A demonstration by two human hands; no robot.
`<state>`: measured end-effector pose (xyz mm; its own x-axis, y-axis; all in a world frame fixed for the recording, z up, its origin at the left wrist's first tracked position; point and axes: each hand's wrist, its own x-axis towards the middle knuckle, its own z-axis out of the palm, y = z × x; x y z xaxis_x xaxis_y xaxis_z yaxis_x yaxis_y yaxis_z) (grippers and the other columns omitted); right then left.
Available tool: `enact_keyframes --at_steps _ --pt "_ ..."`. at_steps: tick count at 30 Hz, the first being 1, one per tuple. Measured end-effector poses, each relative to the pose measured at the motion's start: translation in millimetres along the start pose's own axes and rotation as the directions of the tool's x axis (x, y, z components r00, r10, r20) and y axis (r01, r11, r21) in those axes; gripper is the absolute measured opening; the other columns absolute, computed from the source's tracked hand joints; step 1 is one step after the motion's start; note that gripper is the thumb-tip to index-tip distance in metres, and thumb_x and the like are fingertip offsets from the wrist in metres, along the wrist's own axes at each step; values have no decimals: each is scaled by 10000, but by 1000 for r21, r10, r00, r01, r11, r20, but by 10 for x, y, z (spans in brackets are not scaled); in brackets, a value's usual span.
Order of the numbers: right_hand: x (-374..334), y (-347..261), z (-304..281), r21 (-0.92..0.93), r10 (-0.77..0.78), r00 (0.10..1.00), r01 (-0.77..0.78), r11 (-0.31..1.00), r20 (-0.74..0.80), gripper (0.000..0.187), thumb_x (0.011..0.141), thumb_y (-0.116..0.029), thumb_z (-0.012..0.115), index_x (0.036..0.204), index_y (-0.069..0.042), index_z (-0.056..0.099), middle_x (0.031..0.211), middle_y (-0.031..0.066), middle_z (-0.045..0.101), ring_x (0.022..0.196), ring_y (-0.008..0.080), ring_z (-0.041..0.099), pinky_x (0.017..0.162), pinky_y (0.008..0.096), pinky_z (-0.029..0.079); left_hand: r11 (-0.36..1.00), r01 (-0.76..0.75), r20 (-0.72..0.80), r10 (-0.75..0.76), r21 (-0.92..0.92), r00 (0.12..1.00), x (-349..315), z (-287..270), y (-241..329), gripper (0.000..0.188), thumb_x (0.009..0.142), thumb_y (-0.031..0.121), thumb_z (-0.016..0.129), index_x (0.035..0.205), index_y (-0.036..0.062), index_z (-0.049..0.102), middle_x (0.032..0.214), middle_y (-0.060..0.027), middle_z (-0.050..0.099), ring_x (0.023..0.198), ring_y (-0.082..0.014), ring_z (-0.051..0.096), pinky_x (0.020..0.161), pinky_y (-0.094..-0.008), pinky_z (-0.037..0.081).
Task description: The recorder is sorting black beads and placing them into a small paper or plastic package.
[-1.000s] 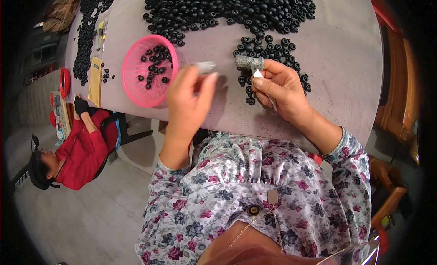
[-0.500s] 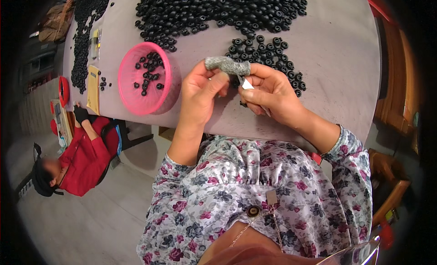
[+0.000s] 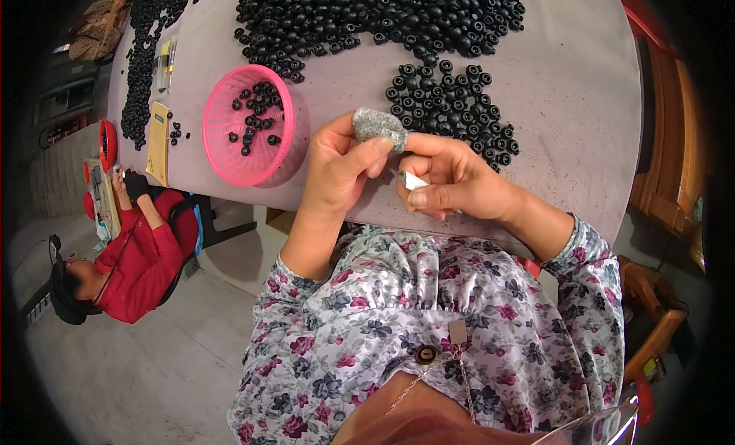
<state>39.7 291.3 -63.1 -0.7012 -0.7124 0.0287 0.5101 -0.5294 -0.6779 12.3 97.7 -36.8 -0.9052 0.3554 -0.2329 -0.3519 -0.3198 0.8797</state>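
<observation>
My left hand (image 3: 333,166) is closed, its thumb pressed against a grey knit finger sleeve (image 3: 374,125) that covers its index finger. Whether anything small is pinched under the sleeve is hidden. Close beside it, my right hand (image 3: 463,186) grips a small white-wrapped tool (image 3: 414,181) with a thin greyish tip, its kind unclear. The right index finger reaches to the sleeve's end. Both hands are held above the table's near edge. Just beyond them lies a loose group of round black rubber-like parts (image 3: 444,101) with holes.
A pink mesh basket (image 3: 218,158) with several black parts stands left of my hands. A larger heap of black parts (image 3: 375,16) covers the far table (image 3: 582,101). A tan pad (image 3: 158,143) lies at left. A co-worker in red (image 3: 142,257) sits beyond the table's left side.
The sleeve sits lower and looks more bunched. My right hand has come down slightly, with the white-wrapped tool now apart from the sleeve. The co-worker's arms have shifted a little.
</observation>
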Motion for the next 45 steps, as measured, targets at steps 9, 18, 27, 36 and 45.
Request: enact_keyframes --at_steps 9,18,27,36,45 --pt "-54 100 94 -59 18 1000 -17 998 14 568 875 44 626 1378 -21 370 932 14 576 828 46 526 686 204 450 992 103 49 -107 66 993 -75 33 -31 186 799 7 692 977 3 640 813 -9 633 644 -47 548 562 -190 439" --pt "-19 112 130 -96 -203 974 193 976 -101 632 884 27 606 1445 -32 322 928 5 549 831 58 511 724 200 435 982 38 82 -54 185 995 22 60 28 264 830 23 693 1081 6 613 832 6 620 692 -63 592 626 -198 484" --pt "25 -15 -46 -164 -250 882 200 966 -400 486 916 -98 604 1359 -18 419 846 27 590 601 32 482 503 175 390 614 -177 -59 343 769 937 392 -95 15 127 908 104 623 955 -14 628 801 -34 612 655 -92 571 607 -242 465" --pt "37 -40 -27 -151 -222 879 173 973 -423 441 918 -107 599 1321 -6 451 832 20 594 589 33 484 481 181 352 285 -205 101 340 936 935 466 -26 2 134 810 74 700 852 -14 608 810 -103 577 657 -217 601 599 -313 468" --pt "53 -41 -26 -149 -233 883 188 971 -408 343 923 -78 587 1238 17 491 816 32 598 585 42 479 501 196 378 137 -307 226 419 942 880 392 -64 -24 124 804 53 692 858 2 593 819 -106 573 657 -260 589 583 -335 464"
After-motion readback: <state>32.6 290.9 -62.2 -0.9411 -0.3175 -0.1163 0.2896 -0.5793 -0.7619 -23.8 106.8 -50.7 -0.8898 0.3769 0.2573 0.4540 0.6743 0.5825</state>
